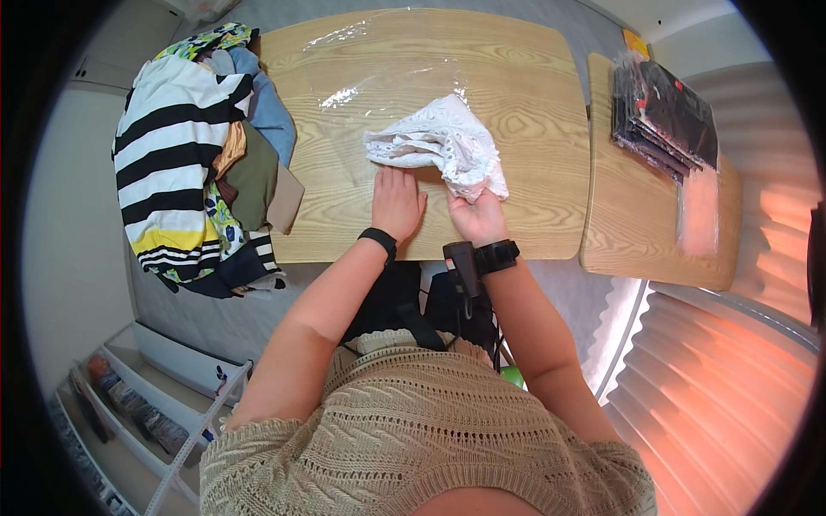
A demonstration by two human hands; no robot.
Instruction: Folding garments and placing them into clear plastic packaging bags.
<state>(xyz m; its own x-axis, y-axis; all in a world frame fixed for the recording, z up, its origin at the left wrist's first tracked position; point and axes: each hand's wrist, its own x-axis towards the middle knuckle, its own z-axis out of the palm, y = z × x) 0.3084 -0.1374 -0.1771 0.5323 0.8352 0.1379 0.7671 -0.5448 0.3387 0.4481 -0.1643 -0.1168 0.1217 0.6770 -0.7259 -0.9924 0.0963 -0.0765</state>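
A white lace-patterned garment point(439, 142), loosely folded, lies at the middle of the wooden table point(525, 77). My right hand point(478, 215) is palm up at its near right corner, with the fingers tucked under the cloth and gripping it. Flat on the tabletop rests my left hand point(397, 202), its fingers stretched toward the garment's near left edge and the fingertips at the cloth. Just behind the garment, a clear plastic bag point(344, 96) is spread over the wood, visible mainly by its glints.
Clothes are heaped at the table's left end, a striped top point(172, 129) uppermost. To the right, a smaller side table point(637, 224) carries a stack of dark plastic-wrapped packages point(667, 112). White shelving point(163, 387) stands at the lower left, and a pleated curtain point(723, 387) hangs on the right.
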